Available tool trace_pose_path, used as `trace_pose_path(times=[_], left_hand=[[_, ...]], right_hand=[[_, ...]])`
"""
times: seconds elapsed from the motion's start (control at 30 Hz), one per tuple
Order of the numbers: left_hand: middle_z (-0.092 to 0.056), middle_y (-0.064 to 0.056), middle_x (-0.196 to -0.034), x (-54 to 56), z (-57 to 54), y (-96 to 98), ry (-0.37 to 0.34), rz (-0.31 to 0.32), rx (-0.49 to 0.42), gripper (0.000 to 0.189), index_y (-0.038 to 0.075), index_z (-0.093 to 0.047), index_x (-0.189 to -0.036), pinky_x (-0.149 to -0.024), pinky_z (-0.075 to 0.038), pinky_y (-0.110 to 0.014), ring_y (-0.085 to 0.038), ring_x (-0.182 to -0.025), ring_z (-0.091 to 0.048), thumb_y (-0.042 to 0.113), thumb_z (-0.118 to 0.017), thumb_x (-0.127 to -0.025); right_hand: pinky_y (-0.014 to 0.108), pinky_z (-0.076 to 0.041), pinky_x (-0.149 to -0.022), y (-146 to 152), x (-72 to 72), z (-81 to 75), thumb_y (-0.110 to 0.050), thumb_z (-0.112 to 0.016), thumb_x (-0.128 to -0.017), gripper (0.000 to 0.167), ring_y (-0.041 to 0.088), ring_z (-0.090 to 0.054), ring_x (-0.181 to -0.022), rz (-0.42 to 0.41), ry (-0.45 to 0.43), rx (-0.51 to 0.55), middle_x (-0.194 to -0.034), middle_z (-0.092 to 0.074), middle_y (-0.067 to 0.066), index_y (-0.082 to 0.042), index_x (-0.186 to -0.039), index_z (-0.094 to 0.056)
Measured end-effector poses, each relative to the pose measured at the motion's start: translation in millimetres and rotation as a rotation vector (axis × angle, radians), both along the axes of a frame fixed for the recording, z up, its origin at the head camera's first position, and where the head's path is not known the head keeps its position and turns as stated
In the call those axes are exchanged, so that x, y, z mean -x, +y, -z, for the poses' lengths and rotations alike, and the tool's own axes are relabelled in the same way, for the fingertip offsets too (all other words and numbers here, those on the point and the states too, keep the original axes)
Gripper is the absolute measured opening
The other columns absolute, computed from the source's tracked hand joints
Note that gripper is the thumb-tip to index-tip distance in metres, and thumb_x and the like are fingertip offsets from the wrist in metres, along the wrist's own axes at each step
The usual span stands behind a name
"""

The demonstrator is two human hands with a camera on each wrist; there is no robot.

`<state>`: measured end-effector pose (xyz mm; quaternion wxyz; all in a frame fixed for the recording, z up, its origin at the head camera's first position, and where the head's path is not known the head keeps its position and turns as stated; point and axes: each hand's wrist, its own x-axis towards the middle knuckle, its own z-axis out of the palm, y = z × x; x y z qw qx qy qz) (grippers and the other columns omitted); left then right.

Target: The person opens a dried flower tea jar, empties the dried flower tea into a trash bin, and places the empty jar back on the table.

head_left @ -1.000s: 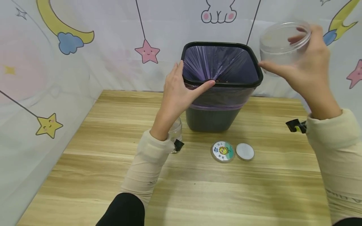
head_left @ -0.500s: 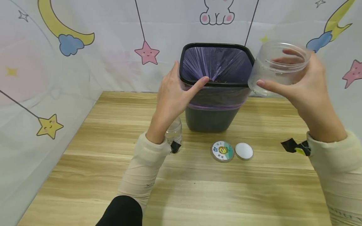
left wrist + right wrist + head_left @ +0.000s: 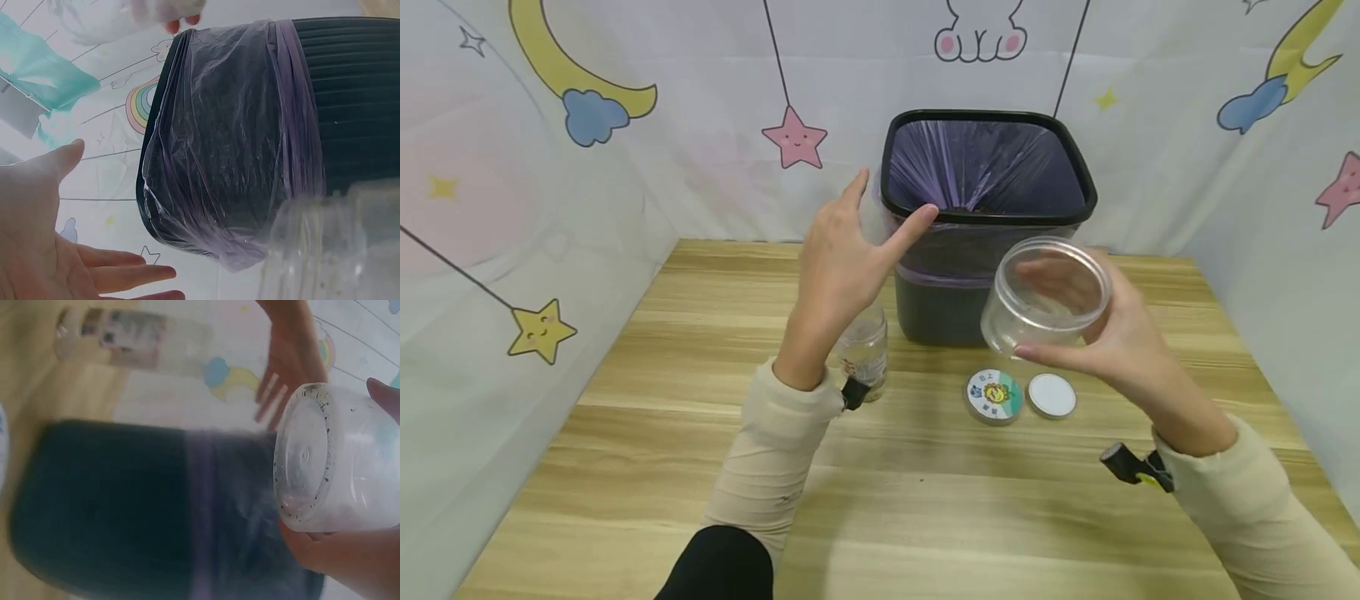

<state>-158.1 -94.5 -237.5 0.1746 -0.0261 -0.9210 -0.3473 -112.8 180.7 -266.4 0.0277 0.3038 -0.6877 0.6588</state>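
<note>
My right hand [image 3: 1123, 333] grips a clear plastic jar [image 3: 997, 321] that has no lid, its mouth tilted up toward the head camera. In the right wrist view, dark specks dot the base edge of the jar [image 3: 312, 456]. The jar is held before the front right of a dark trash bin [image 3: 936, 308], lined with a purple bag [image 3: 917, 162]. My left hand [image 3: 842, 258] holds nothing; its thumb and fingers are spread beside the bin's front left rim. The left wrist view shows those fingers [image 3: 131, 275] straight and apart from the bag.
A second clear jar [image 3: 867, 346], with a label, stands left of the bin, partly behind my left wrist. In front of the bin, a round lid with a sunflower picture [image 3: 995, 397] and a plain white lid [image 3: 1052, 396] lie on the wooden table [image 3: 1000, 517].
My right hand has brought the jar down and left, from beside the bin's upper right rim to its front. My left hand has come off the rim and moved slightly left.
</note>
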Motion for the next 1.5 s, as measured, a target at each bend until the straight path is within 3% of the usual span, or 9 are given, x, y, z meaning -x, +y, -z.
trace_pose_path(times=[0.13,0.37,0.7,1.0,1.17,1.33,1.5], left_hand=[[-0.043,-0.002,-0.153,-2.2,1.6,-5.4,-0.004,-0.009,-0.006,0.098,0.014,-0.037,-0.155,-0.112,-0.033,-0.037,-0.021,-0.139,-0.041,0.079,-0.053,-0.084],[-0.044,-0.004,-0.153,-6.0,6.9,-13.5,-0.011,-0.012,-0.021,0.097,0.012,-0.039,-0.154,-0.112,-0.032,-0.039,-0.024,-0.139,-0.041,0.078,-0.053,-0.084],[-0.046,-0.007,-0.151,-11.3,18.9,-23.9,-0.039,-0.038,-0.003,0.097,0.014,-0.041,-0.153,-0.109,-0.036,-0.046,-0.027,-0.137,-0.043,0.080,-0.051,-0.083],[-0.047,-0.010,-0.150,-14.1,32.1,-35.1,-0.055,-0.055,0.029,0.095,0.014,-0.041,-0.153,-0.104,-0.040,-0.050,-0.033,-0.132,-0.047,0.080,-0.049,-0.085],[-0.049,-0.013,-0.148,-16.2,39.7,-44.2,-0.049,-0.065,0.033,0.093,0.014,-0.039,-0.154,-0.101,-0.042,-0.052,-0.035,-0.129,-0.049,0.079,-0.044,-0.088],[-0.051,-0.016,-0.145,-19.6,47.2,-52.9,-0.025,-0.053,0.038,0.092,0.014,-0.039,-0.154,-0.100,-0.041,-0.053,-0.036,-0.128,-0.049,0.079,-0.041,-0.089],[-0.049,-0.013,-0.148,-23.4,58.3,-62.9,-0.017,-0.031,0.058,0.093,0.012,-0.037,-0.155,-0.102,-0.039,-0.055,-0.037,-0.131,-0.047,0.079,-0.038,-0.090]], right_hand=[[0.035,-0.045,-0.103,-9,-0.3,27.5,0.023,-0.083,-0.061,0.093,0.034,-0.051,-0.125,-0.059,-0.039,-0.049,-0.136,-0.054,0.023,0.000,-0.142,-0.044],[0.037,-0.040,-0.108,-22,8.3,73.4,0.020,-0.086,-0.059,0.097,0.036,-0.049,-0.128,-0.142,-0.071,-0.046,-0.138,-0.051,0.026,0.002,-0.143,-0.042],[0.038,-0.034,-0.112,-39,19.6,123.1,0.021,-0.087,-0.057,0.096,0.032,-0.046,-0.133,-0.170,-0.108,-0.076,-0.140,-0.049,0.024,0.006,-0.138,-0.038],[0.048,-0.033,-0.110,-49,28.3,142.5,0.003,-0.095,-0.058,0.093,0.032,-0.048,-0.130,-0.088,-0.115,-0.227,-0.138,-0.055,0.015,-0.003,-0.136,-0.045],[0.054,-0.033,-0.109,-56,31.1,148.3,-0.001,-0.097,-0.055,0.094,0.034,-0.049,-0.129,-0.095,-0.076,-0.283,-0.136,-0.057,0.017,-0.003,-0.134,-0.046],[0.053,-0.036,-0.107,-61,33.7,151.9,0.001,-0.097,-0.053,0.095,0.039,-0.051,-0.126,-0.110,-0.017,-0.298,-0.134,-0.057,0.022,0.003,-0.133,-0.045],[0.054,-0.037,-0.107,-63,34.3,154.0,0.000,-0.097,-0.053,0.096,0.042,-0.051,-0.124,-0.095,-0.026,-0.336,-0.133,-0.055,0.025,0.004,-0.134,-0.045]])
